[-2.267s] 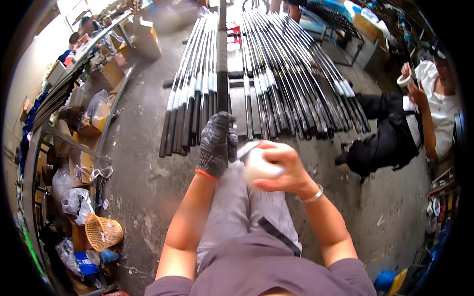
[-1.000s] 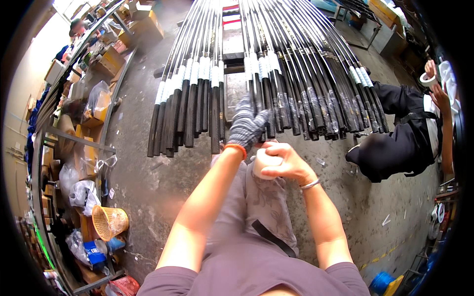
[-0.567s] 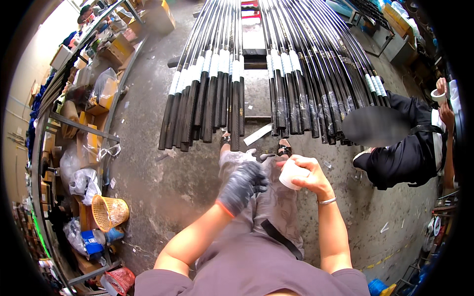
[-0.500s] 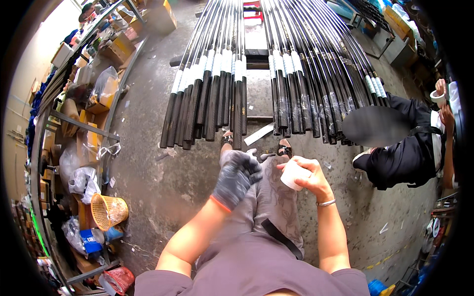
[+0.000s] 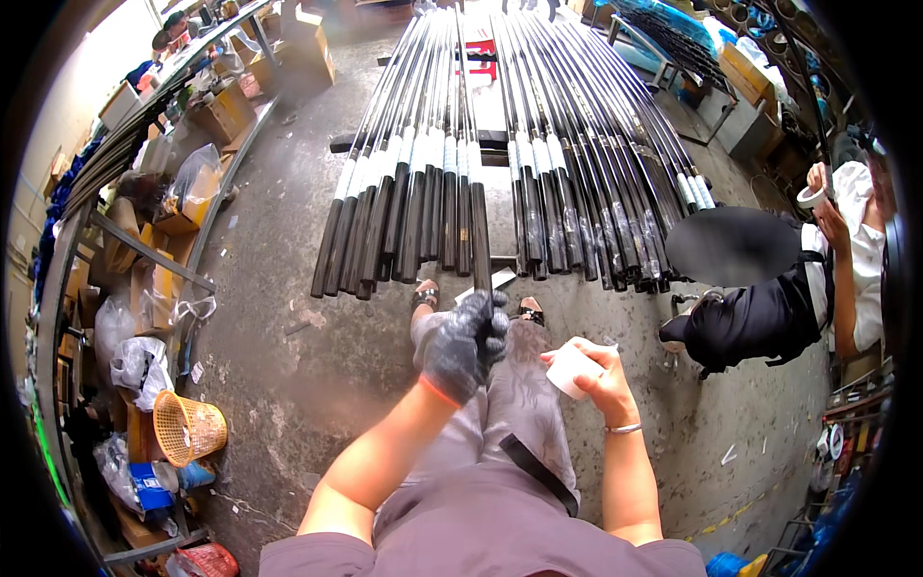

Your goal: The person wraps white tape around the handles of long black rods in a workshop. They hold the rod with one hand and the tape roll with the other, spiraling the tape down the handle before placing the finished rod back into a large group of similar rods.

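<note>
My left hand (image 5: 468,337), in a dark grey glove with an orange cuff, is closed around the near end of a black pole (image 5: 481,236). That pole reaches farther toward me than its neighbours and has a white wrapped band (image 5: 474,163) above its thick dark butt. In my bare right hand (image 5: 601,375) is a roll of white tape (image 5: 574,372), gripped between thumb and fingers, apart from the poles. Two rows of similar black poles lie ahead, a left row (image 5: 389,212) and a right row (image 5: 586,212), many with white bands.
A rack (image 5: 67,279) with boxes and plastic bags runs along the left, with a yellow basket (image 5: 189,428) beside it. At right a co-worker in dark trousers (image 5: 760,322) holds a white tape roll (image 5: 810,197). A dark crossbar (image 5: 493,137) lies under the poles.
My left hand has taken hold of a pole's butt end, which now extends nearer to me. My right hand still holds the tape roll. The whole view has shifted slightly.
</note>
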`<action>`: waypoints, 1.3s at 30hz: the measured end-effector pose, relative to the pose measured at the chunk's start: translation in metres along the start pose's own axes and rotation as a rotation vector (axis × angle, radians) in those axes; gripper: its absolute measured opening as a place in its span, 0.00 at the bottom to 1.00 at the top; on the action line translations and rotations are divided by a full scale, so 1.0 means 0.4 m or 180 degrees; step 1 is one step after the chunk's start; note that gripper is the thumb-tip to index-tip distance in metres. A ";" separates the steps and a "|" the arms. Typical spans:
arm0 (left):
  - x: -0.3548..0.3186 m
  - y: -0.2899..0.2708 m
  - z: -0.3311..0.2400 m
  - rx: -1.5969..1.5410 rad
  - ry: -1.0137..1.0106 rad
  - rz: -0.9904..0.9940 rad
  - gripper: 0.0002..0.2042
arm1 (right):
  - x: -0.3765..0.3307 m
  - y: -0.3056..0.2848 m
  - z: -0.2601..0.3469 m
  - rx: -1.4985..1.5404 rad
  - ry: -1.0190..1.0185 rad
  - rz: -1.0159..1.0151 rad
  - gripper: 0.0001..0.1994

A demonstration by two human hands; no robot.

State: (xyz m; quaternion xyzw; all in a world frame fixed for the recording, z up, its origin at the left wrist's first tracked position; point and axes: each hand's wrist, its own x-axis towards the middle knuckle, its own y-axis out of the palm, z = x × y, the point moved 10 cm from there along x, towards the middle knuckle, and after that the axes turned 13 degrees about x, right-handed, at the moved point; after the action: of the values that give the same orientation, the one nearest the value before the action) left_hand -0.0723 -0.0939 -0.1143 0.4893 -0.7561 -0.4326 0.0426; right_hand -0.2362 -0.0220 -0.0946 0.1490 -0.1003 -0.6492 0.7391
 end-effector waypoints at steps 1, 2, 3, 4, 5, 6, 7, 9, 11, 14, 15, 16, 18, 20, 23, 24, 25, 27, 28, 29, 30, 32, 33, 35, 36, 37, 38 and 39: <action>-0.025 -0.006 0.015 0.0177 -0.0029 -0.0091 0.13 | -0.008 0.004 0.003 0.0017 -0.0022 -0.0006 0.26; -0.049 -0.014 0.029 0.0353 -0.0058 -0.0182 0.12 | -0.012 0.008 0.011 0.0035 -0.0043 -0.0012 0.26; -0.076 -0.022 0.074 0.0219 -0.0242 -0.0158 0.13 | -0.022 0.012 0.011 0.0057 -0.0030 -0.0030 0.27; -0.104 -0.016 0.098 0.0305 -0.0224 -0.0040 0.14 | -0.026 0.015 0.015 0.0065 -0.0077 -0.0011 0.27; -0.125 -0.018 0.109 0.0475 -0.0216 -0.0020 0.15 | -0.023 0.015 0.022 0.0074 -0.0121 0.0011 0.28; -0.152 -0.014 0.122 0.0641 -0.0245 0.0007 0.15 | -0.029 0.012 0.025 0.0090 -0.0149 0.0000 0.28; -0.169 -0.032 0.145 0.0815 -0.0298 -0.0049 0.15 | -0.032 0.017 0.033 0.0136 -0.0239 0.0037 0.29; -0.188 -0.070 0.180 0.1163 -0.0428 -0.0142 0.15 | -0.027 0.040 0.056 0.0105 -0.0227 0.0051 0.32; -0.205 -0.081 0.164 0.1981 -0.0306 -0.0145 0.13 | -0.024 0.060 0.066 0.0063 -0.0182 0.0096 0.34; -0.214 -0.088 0.177 0.2557 -0.0439 0.0204 0.17 | -0.012 0.095 0.076 0.0291 -0.0143 0.0181 0.36; -0.212 -0.072 0.148 0.2986 -0.0114 0.0217 0.19 | -0.001 0.108 0.080 0.0415 -0.0188 0.0266 0.35; -0.213 -0.052 0.120 0.3411 0.0220 0.0232 0.21 | 0.004 0.118 0.082 0.0538 -0.0236 0.0348 0.35; -0.205 -0.069 0.119 0.3330 0.0113 0.0217 0.23 | 0.009 0.125 0.068 0.0829 -0.0273 0.0541 0.31; -0.202 -0.086 0.086 0.3699 -0.0024 0.0136 0.27 | 0.020 0.144 0.074 0.0646 -0.0385 0.0868 0.28; -0.222 -0.066 -0.033 0.3892 0.0949 -0.0416 0.26 | 0.030 0.184 0.096 0.0176 -0.0740 0.1588 0.27; -0.225 -0.023 -0.063 0.3822 0.1072 -0.0184 0.26 | 0.031 0.198 0.099 0.0314 -0.0820 0.1587 0.27; -0.212 0.017 -0.063 0.3597 0.0878 0.0242 0.26 | 0.030 0.217 0.099 0.0439 -0.0905 0.1577 0.28; -0.194 0.074 0.011 0.2144 0.0272 0.1029 0.23 | 0.030 0.256 0.101 0.0482 -0.0937 0.1709 0.30; -0.190 0.071 0.039 0.1985 0.0220 0.1039 0.20 | 0.028 0.270 0.101 0.0217 -0.0905 0.1823 0.27; -0.187 0.066 0.066 0.1821 0.0170 0.1034 0.17 | 0.025 0.287 0.100 -0.0045 -0.0874 0.1951 0.25; -0.185 0.062 0.078 0.1836 0.0176 0.0941 0.15 | 0.019 0.283 0.099 -0.0237 -0.0778 0.1948 0.25; -0.222 0.114 0.028 0.4573 0.1720 0.1065 0.13 | 0.003 0.280 0.097 -0.0625 -0.0597 0.1963 0.29; -0.230 0.113 0.023 0.4424 0.1906 0.0994 0.11 | -0.009 0.268 0.071 -0.0547 -0.0365 0.1853 0.29; -0.219 0.061 0.024 0.3455 0.1454 0.0515 0.08 | -0.043 0.244 0.023 -0.0482 -0.0097 0.1683 0.27; -0.206 0.013 0.046 0.2628 0.0841 0.0118 0.07 | -0.042 0.224 0.010 -0.0306 0.0246 0.1477 0.25; -0.201 -0.032 0.080 0.1786 0.0241 -0.0268 0.06 | -0.042 0.207 0.003 -0.0130 0.0587 0.1270 0.24; -0.201 -0.030 0.054 0.2091 0.0482 -0.0350 0.06 | -0.044 0.191 -0.013 0.0045 0.0927 0.1062 0.23; -0.198 -0.023 0.021 0.2401 0.0726 -0.0411 0.06 | -0.035 0.189 0.002 0.0056 0.0596 0.1103 0.21</action>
State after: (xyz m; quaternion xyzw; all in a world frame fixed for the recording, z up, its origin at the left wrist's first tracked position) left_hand -0.0290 -0.0287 -0.0977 0.5620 -0.8200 -0.0693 -0.0836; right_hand -0.1683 0.0005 -0.0669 0.1956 -0.0610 -0.4946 0.8446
